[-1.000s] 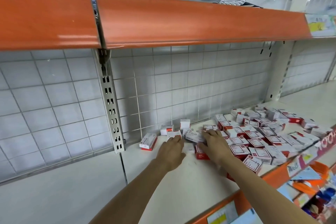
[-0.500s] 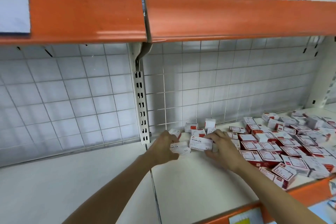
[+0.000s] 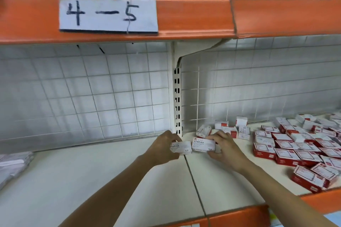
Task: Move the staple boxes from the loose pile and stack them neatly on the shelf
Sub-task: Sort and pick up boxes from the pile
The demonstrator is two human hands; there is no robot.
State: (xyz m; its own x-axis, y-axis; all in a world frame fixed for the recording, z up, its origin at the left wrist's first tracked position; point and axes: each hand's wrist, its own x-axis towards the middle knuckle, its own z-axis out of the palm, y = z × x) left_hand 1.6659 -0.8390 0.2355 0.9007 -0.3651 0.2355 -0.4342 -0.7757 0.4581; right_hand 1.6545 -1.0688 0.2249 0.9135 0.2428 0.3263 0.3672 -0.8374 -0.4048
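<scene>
My left hand (image 3: pixel 163 146) grips a white staple box (image 3: pixel 181 148) printed STAPLES, just above the cream shelf (image 3: pixel 103 180) near the seam between two shelf boards. Right beside it, my right hand (image 3: pixel 224 148) holds a second white staple box (image 3: pixel 203 144) of the same kind; the two boxes almost touch end to end. A loose pile of red-and-white staple boxes (image 3: pixel 299 149) covers the right part of the shelf. A few more boxes (image 3: pixel 230 127) lie scattered behind my right hand, by the wire-grid back wall.
A slotted upright post (image 3: pixel 177 101) stands just behind my hands. An orange shelf edge (image 3: pixel 184 18) with a paper label reading 4-5 (image 3: pixel 108 14) hangs overhead. White packets (image 3: pixel 13 164) lie at the far left. The shelf's orange front lip (image 3: pixel 238 215) runs below my arms.
Both hands have moved left from the pile toward the post, each carrying a box. The view has swung left, bringing the 4-5 label into sight.
</scene>
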